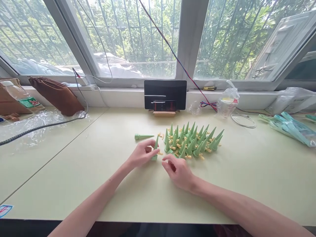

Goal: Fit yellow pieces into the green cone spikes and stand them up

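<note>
A green plant watering spike (156, 142) stands upright, point up, between the thumb and fingers of my left hand (143, 154). A small yellow valve (160, 153) sticks out of its right side. Just to the right, my right hand (179, 171) is curled with thumb and index finger close together; whatever they may pinch is too small to make out. Behind my left hand one green spike (144, 136) lies on its side. A dense group of green spikes with yellow valves (191, 141) stands beyond my right hand.
A tablet (165, 93) with a phone (165, 105) before it stands at the back. On the left are a brown pouch (56, 95) and a black cable (49, 125). A bagged cup (227, 103), a coiled white cable (243, 121) and turquoise clips (293, 128) lie right.
</note>
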A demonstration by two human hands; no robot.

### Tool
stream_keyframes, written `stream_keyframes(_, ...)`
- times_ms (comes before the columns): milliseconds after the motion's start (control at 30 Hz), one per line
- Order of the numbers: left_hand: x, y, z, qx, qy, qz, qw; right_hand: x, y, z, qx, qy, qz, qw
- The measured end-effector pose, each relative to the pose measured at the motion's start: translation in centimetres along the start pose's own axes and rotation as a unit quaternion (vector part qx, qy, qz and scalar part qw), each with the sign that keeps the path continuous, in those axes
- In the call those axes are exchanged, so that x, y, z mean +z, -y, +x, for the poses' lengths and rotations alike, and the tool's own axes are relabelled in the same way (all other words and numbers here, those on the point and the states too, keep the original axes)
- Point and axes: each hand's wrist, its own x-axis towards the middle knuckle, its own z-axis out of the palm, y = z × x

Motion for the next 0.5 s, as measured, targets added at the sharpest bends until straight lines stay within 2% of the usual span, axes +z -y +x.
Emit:
stream_keyframes(67,-0.6,0.0,0.2,0.002,-0.026,0.014,1.000,0.0,0.2,0.0,-0.039,0.033,-0.020,0.998)
stream_keyframes(133,-1.3,-0.4,0.4,-0.001,-0.076,0.023,0.997,0.0,0.3,0.1,-0.068,0.051,-0.031,0.996)
stream_keyframes(267,-2.5,-1.5,1.5,-0.002,-0.172,0.076,0.982,0.0,0.3,0.2,-0.080,0.058,-0.033,0.995)
stream_keyframes(367,-2.6,-1.7,3.2,0.040,-0.184,0.150,0.971,0.0,0.4,0.3,-0.081,0.060,-0.031,0.994)
stream_keyframes(500,-1.9,-0.8,6.6,0.079,-0.193,0.190,0.960,0.0,0.4,0.3,-0.078,0.066,-0.031,0.994)
